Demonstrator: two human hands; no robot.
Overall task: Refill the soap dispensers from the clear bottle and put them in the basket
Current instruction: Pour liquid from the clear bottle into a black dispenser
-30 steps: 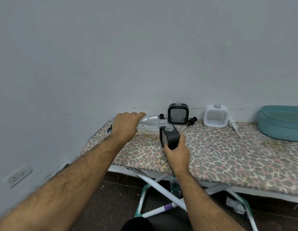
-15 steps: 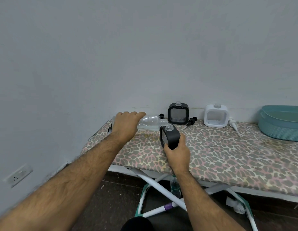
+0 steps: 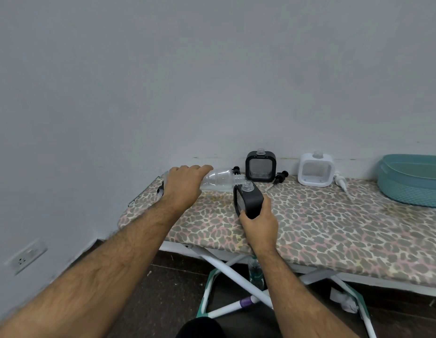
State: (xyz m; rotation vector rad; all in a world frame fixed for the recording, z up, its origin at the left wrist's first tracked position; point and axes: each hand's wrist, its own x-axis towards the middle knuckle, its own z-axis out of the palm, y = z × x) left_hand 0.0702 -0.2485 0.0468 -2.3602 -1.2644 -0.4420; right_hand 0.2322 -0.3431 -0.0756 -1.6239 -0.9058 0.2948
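Over a leopard-print padded board (image 3: 333, 223), a left hand (image 3: 185, 189) is gripping a ribbed clear plastic bottle (image 3: 218, 180), tipping it sideways. Its right hand (image 3: 259, 222) is clasping a square black dispenser (image 3: 248, 198), neck touching the bottle's mouth.

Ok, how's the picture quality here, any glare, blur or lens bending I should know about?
Head view: light is soft and even, no hard shadows or glare on the wall. Wide-angle bending curves the ironing board edge and stretches the forearms near the bottom. The clear bottle and the black dispenser are sharp; the basket at the right edge looks slightly soft.
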